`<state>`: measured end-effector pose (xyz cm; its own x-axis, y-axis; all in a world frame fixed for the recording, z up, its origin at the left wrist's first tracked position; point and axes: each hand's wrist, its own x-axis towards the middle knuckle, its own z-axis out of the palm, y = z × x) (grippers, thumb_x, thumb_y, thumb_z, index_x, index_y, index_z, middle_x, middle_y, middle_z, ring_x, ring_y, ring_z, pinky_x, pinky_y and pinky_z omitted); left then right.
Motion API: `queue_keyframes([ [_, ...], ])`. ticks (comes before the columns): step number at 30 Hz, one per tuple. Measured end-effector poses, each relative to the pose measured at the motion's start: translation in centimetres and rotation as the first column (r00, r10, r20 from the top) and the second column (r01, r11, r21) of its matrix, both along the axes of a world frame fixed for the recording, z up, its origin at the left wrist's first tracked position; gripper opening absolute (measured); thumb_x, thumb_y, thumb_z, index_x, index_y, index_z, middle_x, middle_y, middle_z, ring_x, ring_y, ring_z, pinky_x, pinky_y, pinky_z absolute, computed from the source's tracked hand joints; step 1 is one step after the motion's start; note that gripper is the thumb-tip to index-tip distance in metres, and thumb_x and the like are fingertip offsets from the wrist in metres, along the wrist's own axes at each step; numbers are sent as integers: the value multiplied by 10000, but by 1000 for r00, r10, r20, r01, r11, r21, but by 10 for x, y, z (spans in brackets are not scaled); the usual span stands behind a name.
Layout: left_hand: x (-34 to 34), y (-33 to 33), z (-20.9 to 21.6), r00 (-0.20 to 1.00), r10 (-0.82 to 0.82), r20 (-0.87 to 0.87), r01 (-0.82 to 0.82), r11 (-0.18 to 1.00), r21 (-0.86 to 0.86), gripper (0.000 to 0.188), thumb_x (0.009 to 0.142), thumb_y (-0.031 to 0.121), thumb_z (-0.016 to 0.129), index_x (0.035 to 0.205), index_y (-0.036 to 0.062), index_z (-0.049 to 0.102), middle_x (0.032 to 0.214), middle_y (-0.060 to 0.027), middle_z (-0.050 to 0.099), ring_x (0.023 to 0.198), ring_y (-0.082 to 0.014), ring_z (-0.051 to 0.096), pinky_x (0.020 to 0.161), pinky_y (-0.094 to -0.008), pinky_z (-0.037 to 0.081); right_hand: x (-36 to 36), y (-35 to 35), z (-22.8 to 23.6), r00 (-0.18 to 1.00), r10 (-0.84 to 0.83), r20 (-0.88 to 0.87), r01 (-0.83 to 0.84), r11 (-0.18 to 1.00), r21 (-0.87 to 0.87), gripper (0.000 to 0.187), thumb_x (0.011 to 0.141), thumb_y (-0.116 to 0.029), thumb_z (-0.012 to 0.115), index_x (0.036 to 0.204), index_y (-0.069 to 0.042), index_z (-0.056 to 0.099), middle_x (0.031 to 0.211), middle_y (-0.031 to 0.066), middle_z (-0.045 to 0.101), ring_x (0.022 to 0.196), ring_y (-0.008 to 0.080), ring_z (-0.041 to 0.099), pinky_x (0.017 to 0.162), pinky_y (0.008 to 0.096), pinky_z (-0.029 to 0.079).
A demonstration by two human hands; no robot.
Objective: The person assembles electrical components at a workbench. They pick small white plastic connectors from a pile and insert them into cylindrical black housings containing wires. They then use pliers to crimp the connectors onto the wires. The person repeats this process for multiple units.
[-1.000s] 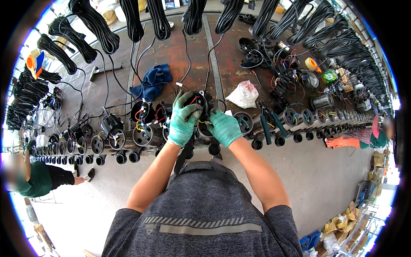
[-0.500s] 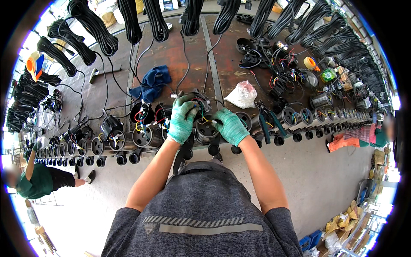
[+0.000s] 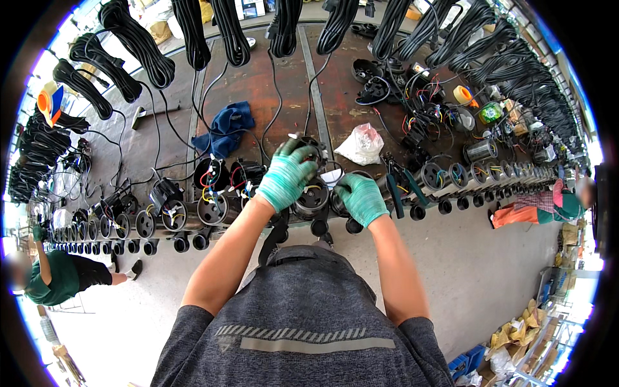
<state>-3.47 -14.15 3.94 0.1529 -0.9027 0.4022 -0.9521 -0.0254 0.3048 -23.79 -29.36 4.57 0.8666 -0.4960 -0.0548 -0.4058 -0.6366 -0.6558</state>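
My left hand (image 3: 287,175), in a green glove with dark fingertips, is closed around a round black housing (image 3: 314,149) above the work row. Beneath it stands a silver metal cup (image 3: 311,201) with holes in its inner face. To the right, my gloved right hand (image 3: 363,200) has its fingers curled in at the rim of the neighbouring metal cup (image 3: 336,205). Whatever its fingertips may hold is hidden. A small white piece (image 3: 332,176) shows between the hands. A black cable (image 3: 273,109) runs down toward the left hand.
Green-handled pliers (image 3: 405,184) lie right of my right hand, below a white bag (image 3: 362,144). A blue cloth (image 3: 227,128) lies at the left. Coiled black cables (image 3: 284,29) hang across the far side. Metal cups line the near edge; one co-worker (image 3: 61,274) stands left, another (image 3: 541,209) right.
My left hand has shifted slightly right, still at the black housing. My right hand has moved right and down, away from the wires, and its fingers have curled in.
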Motion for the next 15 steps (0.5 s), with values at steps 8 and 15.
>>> queue_keyframes([
  [8, -36, -6, -15, 1000, 3, -6, -3, 999, 40, 285, 866, 132, 730, 1147, 147, 773, 1477, -92, 625, 1526, -435, 430, 1237, -652, 316, -12, 16, 5, 995, 101, 20, -100, 993, -59, 138, 963, -168, 705, 1032, -51, 727, 1017, 225, 722, 966, 457, 691, 838, 538, 555],
  [15, -37, -12, -22, 998, 59, 32, -63, 989, 131, 358, 871, 168, 732, 1225, 181, 786, 1508, -56, 614, 1547, -412, 409, 1251, -705, 236, -8, 27, 13, 967, 203, 152, -112, 880, -461, 166, 915, -125, 743, 1076, -87, 761, 1029, 126, 731, 910, 333, 726, 768, 441, 601],
])
